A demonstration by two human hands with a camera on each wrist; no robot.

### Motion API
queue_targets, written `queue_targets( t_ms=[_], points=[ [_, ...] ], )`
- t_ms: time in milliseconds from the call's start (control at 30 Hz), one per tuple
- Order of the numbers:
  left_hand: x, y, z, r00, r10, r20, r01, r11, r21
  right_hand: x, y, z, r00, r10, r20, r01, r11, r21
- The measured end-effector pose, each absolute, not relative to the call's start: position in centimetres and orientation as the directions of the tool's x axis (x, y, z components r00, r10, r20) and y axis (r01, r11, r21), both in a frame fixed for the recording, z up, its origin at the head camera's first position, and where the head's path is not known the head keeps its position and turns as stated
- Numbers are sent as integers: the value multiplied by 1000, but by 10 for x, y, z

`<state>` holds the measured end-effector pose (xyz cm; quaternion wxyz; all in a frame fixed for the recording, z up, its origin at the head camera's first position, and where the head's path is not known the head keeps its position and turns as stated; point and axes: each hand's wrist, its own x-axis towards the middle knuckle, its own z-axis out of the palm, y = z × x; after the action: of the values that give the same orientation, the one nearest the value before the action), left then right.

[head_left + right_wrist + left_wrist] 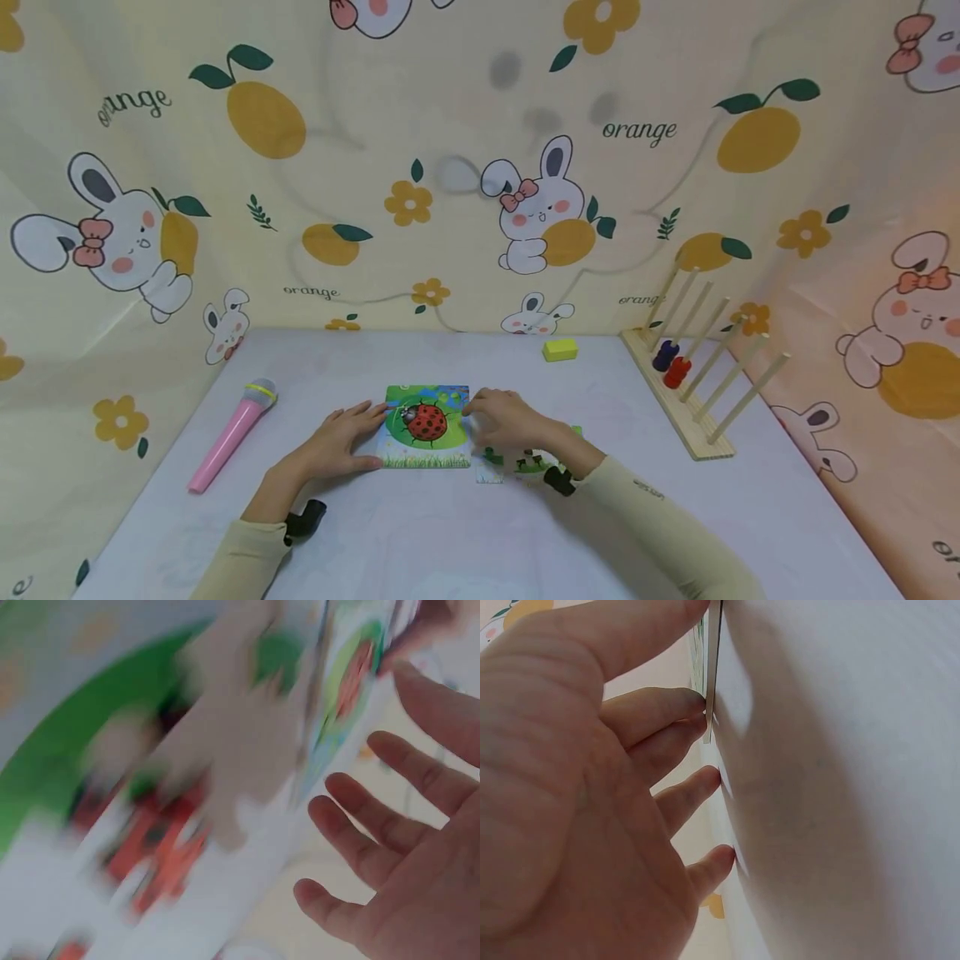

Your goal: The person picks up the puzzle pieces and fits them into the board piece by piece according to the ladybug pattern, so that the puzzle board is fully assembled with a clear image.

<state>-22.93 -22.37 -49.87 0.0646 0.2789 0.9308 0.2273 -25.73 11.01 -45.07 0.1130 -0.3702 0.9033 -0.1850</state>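
we judge the step in hand to be the squaring-up of a square, glossy puzzle board printed with a red, black-spotted ladybird on green and blue (426, 423). it lies flat in the middle of a white table (375, 550), between our two hands. our left hand (339, 442) is unclenched, its thumb and nearer fingers stretched to the board's left edge, the outer two fingers touching the table. our right hand (510, 421) is at the upper right edge; in its wrist view the fingers look loose and spread, grasping nothing, though we cannot tell whether a fingertip touches the board.

the next move, we think, calls for light, even pressure from both sides, then lifting the right hand straight off so that the flat, printed pieces in white, green and red (531, 462) beside it are not dragged.

those pieces are the hardest to read: our right forearm, in its pale beige sleeve (660, 525), passes over them, and the right wrist view is badly smeared, so we cannot count them or say how they fit together. the left wrist view gives only a thin slice of the board, edge-on and cut off at the top.
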Motion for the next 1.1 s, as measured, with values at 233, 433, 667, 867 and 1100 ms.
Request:
queue_targets(
  t_ms=[233, 433, 667, 867, 1100],
  points=[
    [-229, -225, -501, -839, 544, 3, 483, 743, 464, -267, 170, -450, -827, -555, -85, -399, 687, -607],
    [-228, -227, -501, -837, 548, 8, 489, 740, 462, -269, 193, -465, -863, -496, -98, -266, 611, -746],
    [-230, -227, -502, -837, 547, 6, 488, 742, 460, -263, 191, -475, -879, -475, -39, -304, 621, -722],
    [-231, -226, -501, -837, 547, 10, 489, 740, 462, -259, 184, -477, -877, -479, -34, -351, 689, -634],
    [-230, -225, -500, -837, 548, 7, 488, 740, 462, -256, 181, -476, -885, -463, -44, -356, 736, -575]
  ],
)
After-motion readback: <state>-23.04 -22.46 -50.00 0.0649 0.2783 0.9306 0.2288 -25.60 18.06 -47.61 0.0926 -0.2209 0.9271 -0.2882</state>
